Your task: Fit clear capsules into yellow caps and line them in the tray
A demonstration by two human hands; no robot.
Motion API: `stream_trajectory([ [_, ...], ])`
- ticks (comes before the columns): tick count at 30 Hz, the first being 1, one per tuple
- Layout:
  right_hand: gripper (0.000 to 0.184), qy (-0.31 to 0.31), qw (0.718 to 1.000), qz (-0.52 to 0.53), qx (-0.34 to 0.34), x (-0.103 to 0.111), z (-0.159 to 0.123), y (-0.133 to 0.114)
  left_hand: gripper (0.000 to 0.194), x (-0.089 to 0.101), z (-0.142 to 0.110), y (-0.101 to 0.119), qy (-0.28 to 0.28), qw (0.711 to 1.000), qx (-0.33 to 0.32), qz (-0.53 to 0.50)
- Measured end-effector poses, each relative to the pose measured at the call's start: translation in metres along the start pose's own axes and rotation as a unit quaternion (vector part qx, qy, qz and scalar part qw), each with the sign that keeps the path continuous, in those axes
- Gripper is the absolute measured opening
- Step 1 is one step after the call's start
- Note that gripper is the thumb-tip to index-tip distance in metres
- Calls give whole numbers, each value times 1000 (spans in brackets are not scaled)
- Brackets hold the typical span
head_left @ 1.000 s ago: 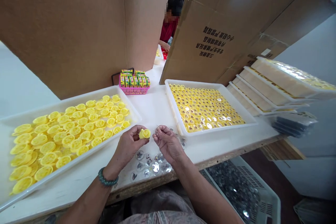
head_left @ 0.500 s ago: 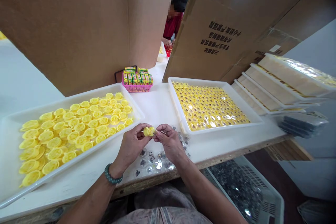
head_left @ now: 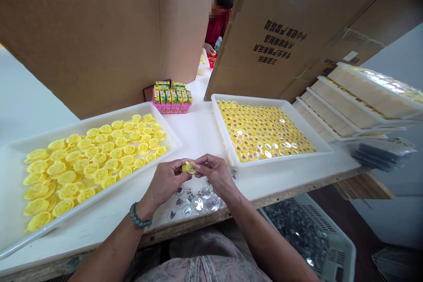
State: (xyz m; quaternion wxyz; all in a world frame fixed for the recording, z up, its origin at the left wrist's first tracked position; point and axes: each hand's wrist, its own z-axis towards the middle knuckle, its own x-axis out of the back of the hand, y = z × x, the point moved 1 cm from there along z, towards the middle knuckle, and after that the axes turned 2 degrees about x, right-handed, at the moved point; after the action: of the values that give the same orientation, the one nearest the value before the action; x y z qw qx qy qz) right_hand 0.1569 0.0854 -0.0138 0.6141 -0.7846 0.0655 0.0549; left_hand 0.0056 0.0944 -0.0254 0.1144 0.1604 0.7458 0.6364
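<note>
My left hand (head_left: 170, 178) is closed on a small yellow plastic toy cup (head_left: 189, 167), its round face turned up toward me. The fingertips of my right hand (head_left: 213, 172) pinch the right side of that cup's rim. Whether a thin clear piece also sits between these fingers I cannot tell. Just below both hands, on the white table, lie several clear round discs (head_left: 198, 204) with dark printed figures. Similar yellow pieces with open faces fill the left white tray (head_left: 170, 132). Rows of yellow pieces with shiny printed tops lie in the right white tray (head_left: 280, 162).
A pink basket (head_left: 172, 108) of small boxes stands between the trays. Cardboard sheets (head_left: 115, 31) rise behind. Stacked trays (head_left: 350, 101) and dark bagged packs (head_left: 380, 155) are at right. Below the table edge sits a crate (head_left: 343, 246) of clear pieces. A person (head_left: 218, 26) works beyond.
The toy cup has turned so its round face shows more toward me, and my right fingers have closed on its rim. The view has shifted slightly.
</note>
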Motion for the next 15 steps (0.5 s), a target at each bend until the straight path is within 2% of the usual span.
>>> stream_trajectory([
  [10, 20, 37, 998, -42, 31, -4, -9, 0, 36, -1, 1, 1, -51, 995, 49, -67],
  [15, 20, 34, 998, -45, 14, -2, -10, -1, 36, -2, 1, 2, -61, 996, 46, -52],
])
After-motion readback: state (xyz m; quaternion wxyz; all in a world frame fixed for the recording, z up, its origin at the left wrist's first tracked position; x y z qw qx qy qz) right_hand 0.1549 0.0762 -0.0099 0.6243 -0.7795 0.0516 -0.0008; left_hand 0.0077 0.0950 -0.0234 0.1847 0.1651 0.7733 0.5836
